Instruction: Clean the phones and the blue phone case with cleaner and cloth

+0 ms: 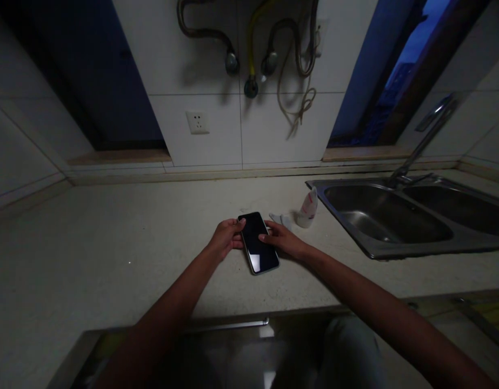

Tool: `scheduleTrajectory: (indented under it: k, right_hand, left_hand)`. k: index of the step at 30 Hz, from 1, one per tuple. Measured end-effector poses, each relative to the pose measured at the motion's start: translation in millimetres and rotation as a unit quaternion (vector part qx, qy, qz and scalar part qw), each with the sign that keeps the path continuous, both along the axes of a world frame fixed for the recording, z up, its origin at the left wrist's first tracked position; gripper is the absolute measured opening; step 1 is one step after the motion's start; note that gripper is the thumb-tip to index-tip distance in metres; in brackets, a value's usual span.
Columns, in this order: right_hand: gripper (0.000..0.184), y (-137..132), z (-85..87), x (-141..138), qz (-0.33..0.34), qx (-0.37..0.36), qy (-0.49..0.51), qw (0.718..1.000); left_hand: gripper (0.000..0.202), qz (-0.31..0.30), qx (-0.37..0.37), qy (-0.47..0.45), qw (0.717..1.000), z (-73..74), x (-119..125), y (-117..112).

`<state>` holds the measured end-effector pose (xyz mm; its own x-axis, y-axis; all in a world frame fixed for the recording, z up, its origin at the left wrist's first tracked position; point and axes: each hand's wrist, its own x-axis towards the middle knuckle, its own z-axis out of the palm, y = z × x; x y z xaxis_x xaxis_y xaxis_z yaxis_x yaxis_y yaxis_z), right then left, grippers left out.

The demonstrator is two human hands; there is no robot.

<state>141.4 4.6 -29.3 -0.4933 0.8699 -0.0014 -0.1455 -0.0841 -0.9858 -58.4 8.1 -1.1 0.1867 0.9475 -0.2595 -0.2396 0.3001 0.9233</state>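
Observation:
A smartphone (258, 246) with a dark screen and a pale edge is held just over or on the white countertop, tilted slightly. My left hand (228, 236) grips its left side, thumb on the upper left of the screen and fingers behind. From the right, my right hand (285, 240) closes on the other side, its thumb lying on the glass. Behind the right hand lies a crumpled whitish cloth or wipe (280, 219). A small white bottle or packet with pink markings (308, 208) stands just beyond it.
A steel double sink (368, 251) with a tall faucet (425, 138) is set in the countertop (111, 243) at the right. On the tiled wall are a socket (198, 122), hoses with valves (251, 85) and a tied cord (304, 111). An open drawer or cabinet front (228, 325) shows below.

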Motion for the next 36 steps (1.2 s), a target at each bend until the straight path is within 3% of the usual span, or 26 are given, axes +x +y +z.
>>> scheduleTrajectory:
  k: [9, 15, 26, 32, 36]
  right_hand:
    - [0.061, 4.8, 3.5, 7.4, 0.021, -0.006, -0.024, 0.999]
    - [0.07, 8.2, 5.7, 10.9, 0.035, -0.047, 0.0, 0.998]
    - [0.078, 2.8, 18.7, 12.9, -0.061, -0.108, 0.058, 0.991]
    - [0.069, 3.3, 14.0, 9.3, -0.153, -0.114, 0.084, 0.978]
    - [0.065, 5.4, 9.2, 11.0, -0.174, -0.099, 0.077, 0.977]
  left_hand:
    - [0.037, -0.008, -0.026, 0.002, 1.0, 0.3, 1.2, 4.2]
    - [0.04, 0.031, -0.015, -0.053, 0.998, -6.0, 2.5, 11.5]
    - [0.011, 0.173, 0.007, -0.247, 0.953, -10.0, 5.9, 18.7]
    - [0.009, 0.149, -0.006, -0.265, 0.953, -1.5, 6.4, 15.7]
    - [0.016, 0.125, 0.025, -0.232, 0.964, 0.1, 5.0, 15.7]
